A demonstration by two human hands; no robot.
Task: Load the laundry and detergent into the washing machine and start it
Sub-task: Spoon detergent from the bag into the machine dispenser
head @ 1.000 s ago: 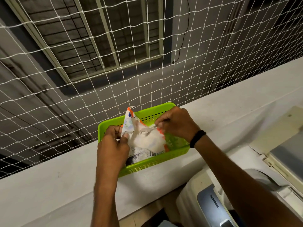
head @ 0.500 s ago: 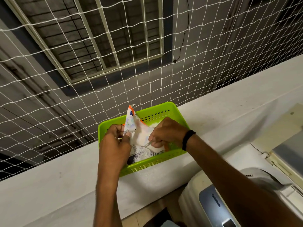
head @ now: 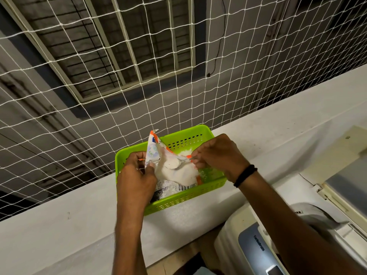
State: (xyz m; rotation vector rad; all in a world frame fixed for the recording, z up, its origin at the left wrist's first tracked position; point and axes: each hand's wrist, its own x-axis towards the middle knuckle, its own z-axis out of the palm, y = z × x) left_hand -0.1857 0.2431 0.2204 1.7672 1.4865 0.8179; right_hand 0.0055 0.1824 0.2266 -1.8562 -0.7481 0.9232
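1. I see my left hand (head: 137,181) pinching the open edge of the detergent packet (head: 174,171), which sits in the green basket (head: 184,197) on the ledge (head: 59,231).
2. My right hand (head: 216,155) grips a spoon (head: 176,162), its powder-filled bowl just left of the fingers, over the packet's mouth.
3. The washing machine (head: 258,245) stands below my right wrist.

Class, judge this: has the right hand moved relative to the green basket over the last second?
Yes. The right hand dipped toward the basket's near wall, then drew back, lifting a spoon.
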